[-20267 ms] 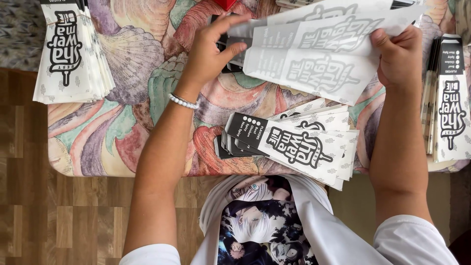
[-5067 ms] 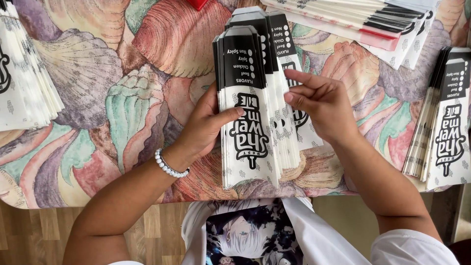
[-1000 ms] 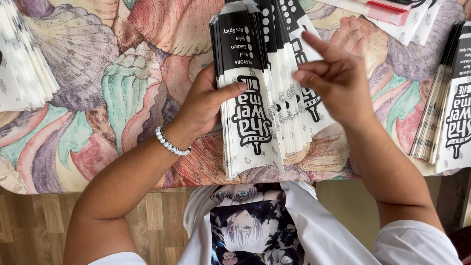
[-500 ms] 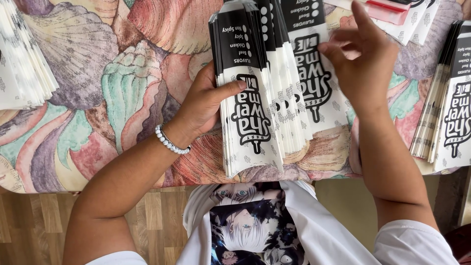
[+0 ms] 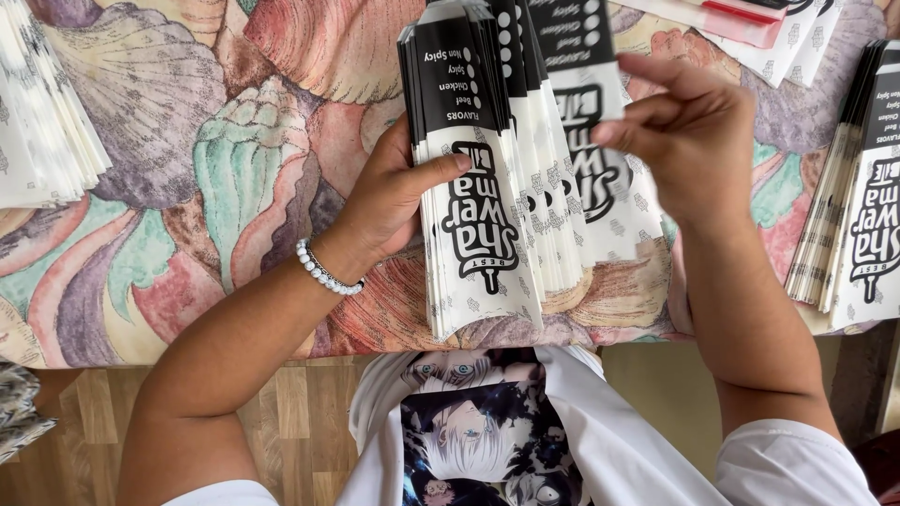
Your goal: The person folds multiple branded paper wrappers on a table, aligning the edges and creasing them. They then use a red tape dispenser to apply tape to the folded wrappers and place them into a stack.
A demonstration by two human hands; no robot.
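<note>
head view, close, straight down

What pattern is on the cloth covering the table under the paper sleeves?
The tablecloth has large seashells in pastel pink, green, purple and orange, best seen in the head view.

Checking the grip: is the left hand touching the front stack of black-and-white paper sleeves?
Touching. The head view shows the left hand gripping the stack of black-and-white paper sleeves, thumb pressed across its front.

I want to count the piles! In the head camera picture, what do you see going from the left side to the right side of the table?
Stack of white paper sleeves at the left edge → left hand → black-and-white sleeve stack it holds → right hand lifting one sleeve → another sleeve stack at the right edge.
</note>
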